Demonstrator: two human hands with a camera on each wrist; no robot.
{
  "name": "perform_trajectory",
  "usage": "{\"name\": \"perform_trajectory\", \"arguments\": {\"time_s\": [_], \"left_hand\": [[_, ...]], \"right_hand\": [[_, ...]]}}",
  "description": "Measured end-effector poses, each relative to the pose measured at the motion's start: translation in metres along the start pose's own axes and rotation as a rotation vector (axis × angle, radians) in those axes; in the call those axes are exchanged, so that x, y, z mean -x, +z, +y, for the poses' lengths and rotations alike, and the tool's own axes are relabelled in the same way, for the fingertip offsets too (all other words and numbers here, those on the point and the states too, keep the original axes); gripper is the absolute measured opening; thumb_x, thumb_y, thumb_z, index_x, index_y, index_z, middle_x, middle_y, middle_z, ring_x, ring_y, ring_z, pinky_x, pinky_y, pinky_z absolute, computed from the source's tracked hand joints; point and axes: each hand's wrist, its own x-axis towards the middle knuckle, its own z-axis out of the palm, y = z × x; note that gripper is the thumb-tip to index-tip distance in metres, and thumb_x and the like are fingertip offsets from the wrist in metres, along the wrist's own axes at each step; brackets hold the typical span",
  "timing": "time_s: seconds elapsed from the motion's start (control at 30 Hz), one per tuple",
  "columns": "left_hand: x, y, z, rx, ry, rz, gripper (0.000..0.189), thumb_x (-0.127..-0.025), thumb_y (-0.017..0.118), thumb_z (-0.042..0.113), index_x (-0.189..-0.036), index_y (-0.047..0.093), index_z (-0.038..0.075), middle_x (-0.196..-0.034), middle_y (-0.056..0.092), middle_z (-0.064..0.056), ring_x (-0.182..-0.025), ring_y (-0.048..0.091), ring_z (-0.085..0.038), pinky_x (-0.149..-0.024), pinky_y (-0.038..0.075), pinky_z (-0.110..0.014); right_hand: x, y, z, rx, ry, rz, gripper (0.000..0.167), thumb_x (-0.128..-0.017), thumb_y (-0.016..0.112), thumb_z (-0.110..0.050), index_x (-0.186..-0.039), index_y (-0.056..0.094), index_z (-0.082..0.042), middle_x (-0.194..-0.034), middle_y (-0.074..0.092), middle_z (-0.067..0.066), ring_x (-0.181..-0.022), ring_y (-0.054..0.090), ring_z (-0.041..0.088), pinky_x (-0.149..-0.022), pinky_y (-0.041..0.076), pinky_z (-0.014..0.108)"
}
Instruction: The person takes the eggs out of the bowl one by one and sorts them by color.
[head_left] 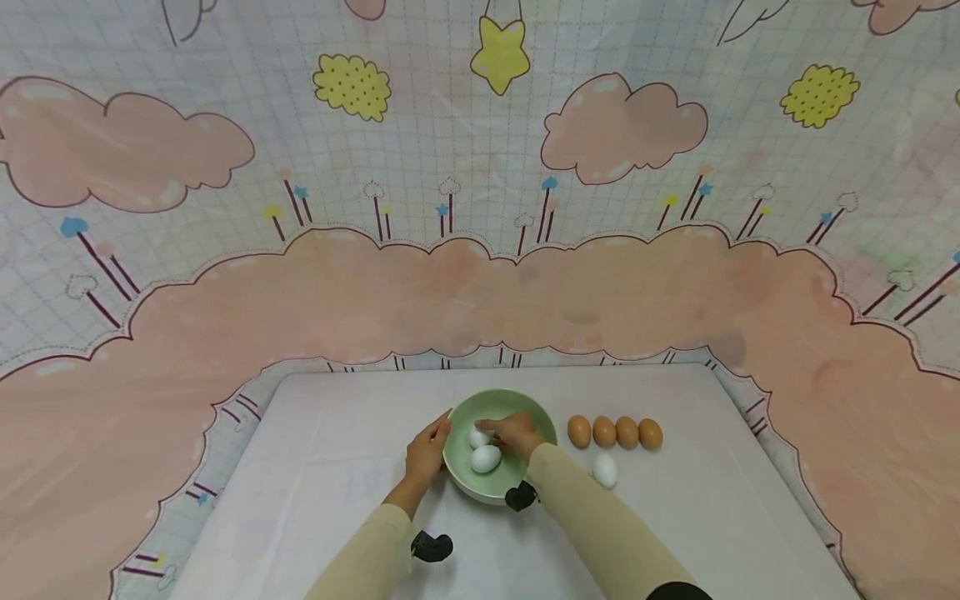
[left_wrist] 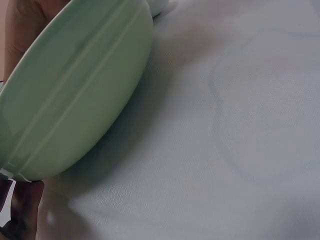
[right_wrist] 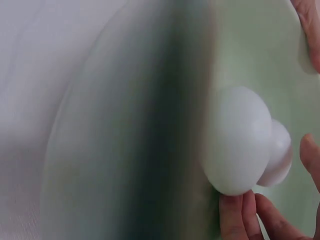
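My left hand (head_left: 427, 451) grips the left rim of a pale green bowl (head_left: 538, 408). In the left wrist view the bowl's outer side (left_wrist: 80, 90) tilts across the upper left, fingers partly hidden behind it. My right hand (head_left: 517, 432) reaches into the bowl from the right. Inside lie two white eggs, a nearer one (head_left: 486, 459) and a farther one (head_left: 477, 437). The right wrist view shows fingertips (right_wrist: 231, 212) right at the end of the larger-looking egg (right_wrist: 240, 142), and another finger beside the egg behind it (right_wrist: 278, 157), a small gap between.
Right of the bowl, several brown eggs (head_left: 603, 432) lie in a row. A single white egg (head_left: 604, 470) lies nearer, beside the right sleeve (head_left: 600, 525). All this is on a white-covered table (head_left: 337, 450). Behind hangs a cloth printed with clouds (head_left: 480, 292).
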Motion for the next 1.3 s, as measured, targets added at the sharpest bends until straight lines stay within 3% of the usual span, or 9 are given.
{"name": "perform_trajectory", "arguments": {"time_s": [0.17,0.37,0.67,0.9,1.07,1.13,1.17,1.23,1.3], "left_hand": [[0.0,0.0,-0.002,0.008,0.023,-0.003,0.047,-0.104,0.044,0.045,-0.14,0.057,0.018,-0.141,0.056,-0.014,-0.134,0.046,-0.04,-0.11,0.036,-0.058],[-0.001,0.001,-0.003,0.004,0.024,-0.005,0.047,-0.104,0.043,0.046,-0.141,0.056,0.019,-0.141,0.055,-0.014,-0.135,0.045,-0.041,-0.109,0.036,-0.06],[-0.002,0.001,-0.003,-0.002,0.02,0.001,0.048,-0.104,0.043,0.048,-0.14,0.057,0.02,-0.142,0.055,-0.013,-0.135,0.045,-0.041,-0.11,0.034,-0.06],[-0.001,0.001,-0.001,-0.009,0.018,0.006,0.047,-0.104,0.044,0.046,-0.139,0.058,0.02,-0.141,0.055,-0.014,-0.135,0.045,-0.041,-0.109,0.035,-0.06],[-0.002,0.001,-0.001,-0.011,0.015,0.02,0.046,-0.104,0.045,0.046,-0.139,0.058,0.02,-0.141,0.055,-0.014,-0.135,0.045,-0.041,-0.109,0.035,-0.059],[-0.002,0.001,-0.002,-0.011,0.011,0.025,0.046,-0.103,0.045,0.047,-0.139,0.059,0.02,-0.141,0.056,-0.014,-0.135,0.046,-0.041,-0.109,0.035,-0.059],[-0.003,0.001,-0.002,-0.006,0.004,0.027,0.046,-0.103,0.046,0.047,-0.139,0.059,0.021,-0.141,0.056,-0.013,-0.135,0.045,-0.041,-0.11,0.035,-0.058],[-0.003,0.001,-0.003,-0.009,-0.002,0.027,0.047,-0.102,0.046,0.048,-0.139,0.059,0.022,-0.141,0.056,-0.013,-0.135,0.045,-0.04,-0.111,0.035,-0.057],[-0.004,0.002,-0.003,-0.014,0.0,0.027,0.047,-0.103,0.045,0.049,-0.139,0.059,0.022,-0.141,0.056,-0.013,-0.135,0.046,-0.04,-0.11,0.035,-0.057]], "right_hand": [[0.002,0.001,-0.002,0.023,0.012,-0.018,0.052,-0.074,0.088,-0.033,-0.102,0.065,0.005,-0.086,0.07,0.01,-0.071,0.065,0.013,-0.065,0.053,0.023],[0.002,0.003,-0.002,0.048,0.003,-0.01,0.048,-0.07,0.09,-0.029,-0.093,0.065,0.005,-0.074,0.068,0.009,-0.063,0.063,0.013,-0.058,0.049,0.02],[0.003,0.0,-0.001,-0.153,0.005,-0.131,0.034,-0.077,0.084,-0.009,-0.101,0.067,0.009,-0.09,0.073,0.016,-0.074,0.072,0.016,-0.068,0.06,0.026],[0.0,-0.009,0.001,-0.208,-0.002,-0.204,0.028,-0.08,0.077,0.001,-0.103,0.067,0.013,-0.09,0.071,0.018,-0.076,0.07,0.018,-0.074,0.061,0.032],[0.005,-0.022,-0.003,-0.243,0.013,-0.237,0.028,-0.085,0.069,0.005,-0.11,0.064,0.016,-0.104,0.069,0.023,-0.093,0.069,0.027,-0.089,0.057,0.039],[0.004,-0.03,-0.001,-0.254,-0.021,-0.267,0.031,-0.084,0.071,0.006,-0.113,0.063,0.014,-0.111,0.067,0.023,-0.1,0.068,0.029,-0.089,0.057,0.039],[0.0,-0.031,0.0,-0.251,-0.025,-0.278,0.036,-0.082,0.073,0.006,-0.116,0.063,0.013,-0.116,0.066,0.022,-0.103,0.067,0.029,-0.089,0.057,0.039],[-0.037,-0.029,0.024,-0.284,-0.066,-0.37,0.038,-0.078,0.081,-0.004,-0.111,0.066,0.008,-0.113,0.066,0.02,-0.099,0.068,0.028,-0.079,0.06,0.035],[-0.051,-0.033,0.031,-0.281,-0.076,-0.445,0.039,-0.08,0.081,-0.007,-0.113,0.065,0.007,-0.113,0.065,0.018,-0.101,0.067,0.027,-0.08,0.06,0.034]]}}
